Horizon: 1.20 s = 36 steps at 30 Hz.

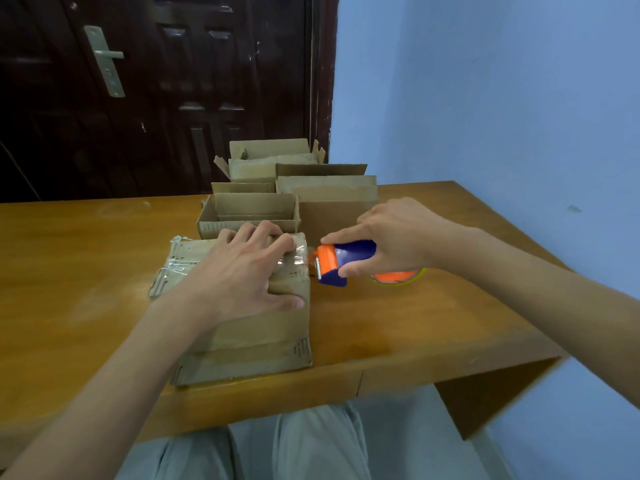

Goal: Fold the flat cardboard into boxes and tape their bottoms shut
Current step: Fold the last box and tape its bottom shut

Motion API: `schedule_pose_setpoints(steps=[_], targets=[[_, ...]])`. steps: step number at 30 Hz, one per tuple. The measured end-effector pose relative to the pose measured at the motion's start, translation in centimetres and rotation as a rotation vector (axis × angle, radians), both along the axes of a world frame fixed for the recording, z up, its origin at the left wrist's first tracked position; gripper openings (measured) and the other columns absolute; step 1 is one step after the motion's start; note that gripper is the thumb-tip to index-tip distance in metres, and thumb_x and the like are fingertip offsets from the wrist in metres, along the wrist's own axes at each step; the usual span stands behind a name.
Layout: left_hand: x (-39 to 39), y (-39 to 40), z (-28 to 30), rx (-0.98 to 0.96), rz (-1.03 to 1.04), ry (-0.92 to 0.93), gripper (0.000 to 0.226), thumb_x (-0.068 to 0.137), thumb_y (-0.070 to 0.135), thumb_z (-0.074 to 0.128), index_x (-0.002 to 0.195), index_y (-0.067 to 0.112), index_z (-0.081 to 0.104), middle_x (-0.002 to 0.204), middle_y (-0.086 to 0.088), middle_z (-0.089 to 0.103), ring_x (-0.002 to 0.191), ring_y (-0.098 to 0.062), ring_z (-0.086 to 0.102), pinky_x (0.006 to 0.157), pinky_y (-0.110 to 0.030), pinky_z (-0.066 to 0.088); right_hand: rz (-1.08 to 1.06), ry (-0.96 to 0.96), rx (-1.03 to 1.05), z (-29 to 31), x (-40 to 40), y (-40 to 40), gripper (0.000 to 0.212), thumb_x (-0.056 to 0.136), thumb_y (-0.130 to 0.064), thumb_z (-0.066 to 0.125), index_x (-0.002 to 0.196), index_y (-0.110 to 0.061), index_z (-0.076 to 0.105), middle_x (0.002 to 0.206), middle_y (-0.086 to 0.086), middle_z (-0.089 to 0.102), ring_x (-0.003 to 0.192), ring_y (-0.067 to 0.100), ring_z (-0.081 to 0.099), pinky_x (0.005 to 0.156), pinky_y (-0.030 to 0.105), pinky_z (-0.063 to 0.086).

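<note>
Head view: left hand (242, 268) spread flat, pressing clear tape onto upturned brown cardboard box (242, 327) at near edge of wooden worktop (433, 323). Right hand (391, 237) gripping orange-and-blue tape dispenser (341, 263) just beside box's right edge. Taping step nearly done; next, probably tearing tape against cutter.
</note>
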<state>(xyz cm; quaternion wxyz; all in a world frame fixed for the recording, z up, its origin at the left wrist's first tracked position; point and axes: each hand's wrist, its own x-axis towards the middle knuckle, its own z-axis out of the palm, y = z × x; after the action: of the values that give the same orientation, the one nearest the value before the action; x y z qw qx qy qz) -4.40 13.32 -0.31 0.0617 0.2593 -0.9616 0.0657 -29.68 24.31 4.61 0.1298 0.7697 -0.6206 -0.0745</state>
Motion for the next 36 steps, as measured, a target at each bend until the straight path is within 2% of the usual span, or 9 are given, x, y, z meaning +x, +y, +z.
schedule_pose_setpoints(steps=[4,9,12,16,20,26,31,34,36], targets=[[0.1,-0.1,-0.1,0.006,-0.003,0.015,0.089,0.074,0.094,0.049,0.142,0.038,0.035,0.150,0.005,0.037,0.134,-0.021,0.039,0.108,-0.044,0.037,-0.026,-0.115,-0.087,-1.4,-1.7,1.9,0.069,0.091,-0.086,0.031,0.154,-0.057,0.036,0.100,-0.021,0.064,0.085,0.006,0.051,0.059,0.019,0.030],[0.3,0.0,-0.1,0.005,-0.004,0.022,0.089,0.074,0.094,0.047,0.141,0.037,0.036,0.150,0.005,0.037,0.134,-0.021,0.039,0.108,-0.044,0.037,-0.027,-0.183,-0.161,-2.2,-3.3,2.7,0.075,0.089,-0.090,0.020,0.155,-0.056,0.033,0.108,-0.018,0.069,0.089,0.007,0.058,0.063,0.022,0.039],[0.2,0.1,-0.1,0.006,-0.001,0.026,0.090,0.074,0.094,0.050,0.143,0.037,0.035,0.151,0.006,0.037,0.135,-0.020,0.038,0.109,-0.043,0.036,-0.025,-0.202,-0.158,-2.6,-3.0,2.4,0.074,0.089,-0.090,0.022,0.154,-0.057,0.035,0.107,-0.018,0.070,0.089,0.008,0.059,0.065,0.025,0.045],[0.1,0.2,0.0,0.010,-0.008,0.048,0.090,0.075,0.092,0.054,0.144,0.037,0.035,0.152,0.006,0.037,0.136,-0.020,0.037,0.111,-0.044,0.036,-0.046,-0.274,-0.143,-3.6,-2.8,1.8,0.068,0.091,-0.087,0.032,0.152,-0.058,0.039,0.108,-0.019,0.071,0.089,0.008,0.056,0.064,0.023,0.041],[0.1,0.2,-0.2,0.008,-0.011,0.057,0.089,0.076,0.091,0.055,0.144,0.037,0.034,0.153,0.005,0.036,0.137,-0.021,0.037,0.112,-0.045,0.036,-0.021,-0.274,-0.091,-3.7,-2.0,0.9,0.071,0.090,-0.085,0.032,0.153,-0.055,0.040,0.113,-0.017,0.072,0.089,0.007,0.055,0.062,0.019,0.037],[-0.2,0.0,-0.4,0.002,-0.017,0.056,0.089,0.076,0.091,0.055,0.144,0.037,0.033,0.154,0.004,0.035,0.138,-0.022,0.036,0.112,-0.045,0.037,0.070,-0.044,-0.025,-1.0,0.7,-2.0,0.068,0.092,-0.084,0.032,0.152,-0.053,0.043,0.106,-0.014,0.071,0.089,0.010,0.056,0.067,0.029,0.049],[-0.2,-0.2,-0.3,0.002,-0.019,0.041,0.090,0.076,0.092,0.052,0.142,0.035,0.034,0.154,0.001,0.036,0.138,-0.025,0.038,0.111,-0.047,0.038,0.156,0.142,-0.049,0.9,2.0,-3.3,0.072,0.090,-0.086,0.030,0.145,-0.047,0.055,0.098,-0.010,0.073,0.081,0.015,0.061,0.059,0.030,0.049],[-0.1,0.1,-0.2,0.001,-0.023,0.038,0.089,0.076,0.091,0.054,0.142,0.034,0.034,0.153,0.000,0.038,0.137,-0.025,0.039,0.109,-0.047,0.039,0.211,0.303,-0.071,2.0,3.4,-3.6,0.066,0.092,-0.081,0.036,0.138,-0.043,0.063,0.072,-0.010,0.055,0.070,0.016,0.052,0.051,0.027,0.032],[-0.1,0.2,-0.1,0.000,-0.019,0.032,0.088,0.077,0.090,0.056,0.141,0.033,0.036,0.151,0.000,0.040,0.135,-0.025,0.041,0.108,-0.046,0.039,0.231,0.389,-0.099,2.4,3.9,-3.1,0.063,0.093,-0.079,0.037,0.137,-0.042,0.064,0.065,-0.009,0.040,0.065,0.015,0.044,0.050,0.027,0.021]])
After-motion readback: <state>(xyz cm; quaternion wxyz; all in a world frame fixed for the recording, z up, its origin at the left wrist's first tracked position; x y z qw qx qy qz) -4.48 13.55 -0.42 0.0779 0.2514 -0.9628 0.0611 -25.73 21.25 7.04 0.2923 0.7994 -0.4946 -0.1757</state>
